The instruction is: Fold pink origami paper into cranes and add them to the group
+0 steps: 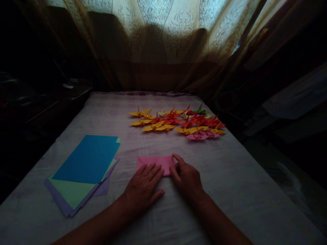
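A folded sheet of pink origami paper [155, 160] lies on the cloth-covered table in front of me, a wide rectangle with a slanting crease near its left end. Across its lower left part rests my left hand [145, 185], flat, fingers stretched out and thumb apart. My right hand [187, 178] holds the right end, with the index finger at the upper corner and the thumb on the lower part of that edge. Its other fingers are curled and partly hidden. My left hand covers much of the paper's near edge.
To the left lies a stack of coloured paper, a blue sheet [88, 158] over a pale green sheet [74, 192] and purple sheets [102, 189]. Several folded paper cranes [171, 121] in yellow, red, pink, green and cream stand at the back right. A curtain [153, 44] hangs behind the table [107, 114].
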The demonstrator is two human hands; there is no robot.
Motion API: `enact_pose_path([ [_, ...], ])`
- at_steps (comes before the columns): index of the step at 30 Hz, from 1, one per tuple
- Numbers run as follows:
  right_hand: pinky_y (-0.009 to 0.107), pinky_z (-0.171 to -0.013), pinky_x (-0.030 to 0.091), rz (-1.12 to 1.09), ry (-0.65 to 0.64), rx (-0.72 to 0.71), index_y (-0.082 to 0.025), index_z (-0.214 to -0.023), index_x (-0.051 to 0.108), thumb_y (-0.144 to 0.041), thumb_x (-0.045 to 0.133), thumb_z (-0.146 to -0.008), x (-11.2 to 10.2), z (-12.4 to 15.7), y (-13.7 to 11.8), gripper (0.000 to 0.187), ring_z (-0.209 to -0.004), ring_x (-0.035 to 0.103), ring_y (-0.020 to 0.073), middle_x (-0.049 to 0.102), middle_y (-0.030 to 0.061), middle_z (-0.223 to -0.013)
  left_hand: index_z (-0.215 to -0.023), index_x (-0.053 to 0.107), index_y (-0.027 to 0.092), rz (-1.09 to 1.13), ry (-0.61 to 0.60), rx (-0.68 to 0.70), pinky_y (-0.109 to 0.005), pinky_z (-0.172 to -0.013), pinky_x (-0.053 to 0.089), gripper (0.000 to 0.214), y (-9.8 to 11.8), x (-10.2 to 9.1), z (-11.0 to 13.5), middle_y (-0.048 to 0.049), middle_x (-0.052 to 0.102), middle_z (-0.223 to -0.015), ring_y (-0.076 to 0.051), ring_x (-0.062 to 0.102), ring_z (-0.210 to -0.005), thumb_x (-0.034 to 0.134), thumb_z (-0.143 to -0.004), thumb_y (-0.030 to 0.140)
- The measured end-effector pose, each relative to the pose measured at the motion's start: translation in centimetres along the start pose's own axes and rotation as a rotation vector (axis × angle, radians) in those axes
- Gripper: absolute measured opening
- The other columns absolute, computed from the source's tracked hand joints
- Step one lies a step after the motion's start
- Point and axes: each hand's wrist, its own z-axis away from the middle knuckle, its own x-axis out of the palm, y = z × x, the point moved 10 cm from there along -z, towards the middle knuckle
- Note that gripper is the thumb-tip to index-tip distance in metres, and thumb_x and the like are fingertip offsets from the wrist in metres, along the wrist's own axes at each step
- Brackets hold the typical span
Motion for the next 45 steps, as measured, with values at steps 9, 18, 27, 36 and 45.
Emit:
enact_pose_path([
  [9,0.029,-0.068,0.049,-0.02,0.065,-0.051,-0.014,-0.122,0.059,-0.03,0.048,-0.089,-0.6,0.2,-0.4,0.038,-0.068,0.065,0.0177,0.07,0.0048,-0.08,-0.144,0.043,0.017,0.001,0.016,-0.01,-0.048,-0.11,0.035,0.057,0.0,0.1,0.1,-0.0121,0.054,-0.142,-0.029,0.049,-0.131,0.044,-0.097,0.049],
  [18,0.043,-0.091,0.049,0.042,0.147,-0.134,-0.018,-0.12,0.058,-0.033,0.058,-0.084,-1.1,0.8,-1.1,0.04,-0.108,0.058,0.0285,0.062,0.0142,-0.118,-0.141,0.047,0.019,0.012,0.004,-0.036,-0.047,-0.11,0.035,0.055,-0.2,0.6,0.0,-0.0108,0.053,-0.143,-0.028,0.049,-0.131,0.044,-0.097,0.052],
  [27,0.053,-0.104,0.037,0.117,0.067,-0.103,-0.017,-0.132,0.052,-0.041,0.064,-0.079,0.4,0.7,-1.3,0.059,-0.133,0.041,0.0353,0.047,0.0199,-0.142,-0.139,0.05,0.015,-0.045,-0.021,-0.013,-0.048,-0.108,0.036,0.055,0.1,0.7,-0.1,-0.0122,0.053,-0.143,-0.03,0.049,-0.131,0.044,-0.096,0.05],
  [36,0.056,-0.106,0.034,0.144,-0.082,-0.009,-0.021,-0.142,0.044,-0.04,0.062,-0.082,1.0,1.2,2.3,0.065,-0.141,0.031,0.0362,0.036,0.019,-0.152,-0.142,0.046,0.017,-0.025,-0.083,-0.007,-0.048,-0.109,0.035,0.056,0.1,0.7,-0.2,-0.012,0.051,-0.145,-0.03,0.048,-0.132,0.043,-0.097,0.05],
  [45,0.053,-0.111,0.029,0.129,-0.14,0.031,-0.021,-0.142,0.045,-0.04,0.059,-0.083,1.3,1.1,2.5,0.064,-0.142,0.031,0.0331,0.038,0.0163,-0.152,-0.143,0.046,0.032,0.001,-0.165,-0.048,-0.051,-0.107,0.036,0.051,0.0,1.1,-0.3,-0.0106,0.048,-0.148,-0.032,0.046,-0.133,0.047,-0.096,0.051],
])
